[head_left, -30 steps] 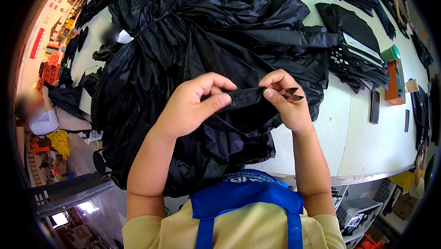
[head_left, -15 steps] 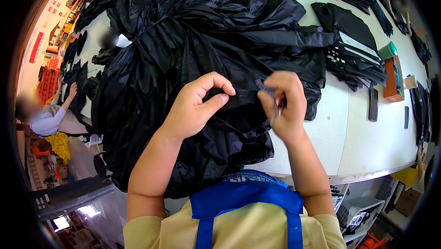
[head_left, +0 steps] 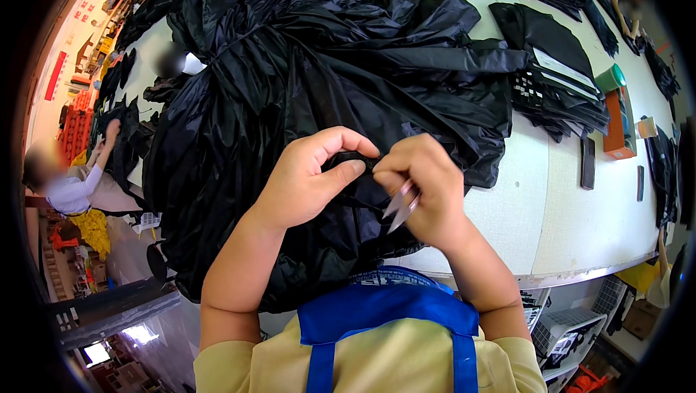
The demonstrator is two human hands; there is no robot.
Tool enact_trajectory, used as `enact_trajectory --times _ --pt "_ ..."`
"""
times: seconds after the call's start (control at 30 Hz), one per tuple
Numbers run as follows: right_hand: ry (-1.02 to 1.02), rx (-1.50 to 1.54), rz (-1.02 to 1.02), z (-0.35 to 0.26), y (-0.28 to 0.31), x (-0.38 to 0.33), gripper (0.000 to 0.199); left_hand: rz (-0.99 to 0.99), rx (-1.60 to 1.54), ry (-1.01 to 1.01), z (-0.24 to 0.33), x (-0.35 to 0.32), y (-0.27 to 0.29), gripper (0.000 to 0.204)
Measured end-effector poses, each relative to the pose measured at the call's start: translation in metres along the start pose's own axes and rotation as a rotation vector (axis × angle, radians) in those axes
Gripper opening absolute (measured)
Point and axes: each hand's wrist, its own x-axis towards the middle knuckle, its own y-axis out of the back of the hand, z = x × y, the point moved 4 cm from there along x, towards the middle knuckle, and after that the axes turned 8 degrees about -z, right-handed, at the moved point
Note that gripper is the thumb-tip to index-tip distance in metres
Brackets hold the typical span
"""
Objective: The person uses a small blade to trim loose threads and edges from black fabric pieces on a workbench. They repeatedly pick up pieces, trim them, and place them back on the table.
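Left hand: pinches black fabric | right hand: probably snips, partly hidden

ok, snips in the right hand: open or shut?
Open. The snips in the right hand show two blade tips standing apart, with a gap between them.

Your left forearm and right forearm reach in from the near side, converging at the far end. Your left hand arches its index finger over the thumb, tips close. Just right of it, your right hand is curled, fingers bent leftward.
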Motion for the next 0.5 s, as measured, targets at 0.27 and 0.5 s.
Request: enact_trajectory --times 0.27,0.5 --pt "-0.127 -0.166 -0.035 0.006 0.027 -0.025 0.04 0.004 -0.218 0.105 -0.008 -0.002 0.004 0.015" --pt "0.125 -0.489 0.038 -0.006 0.02 -0.021 0.034 0.009 -0.237 0.127 -0.008 0.001 -0.002 0.015"
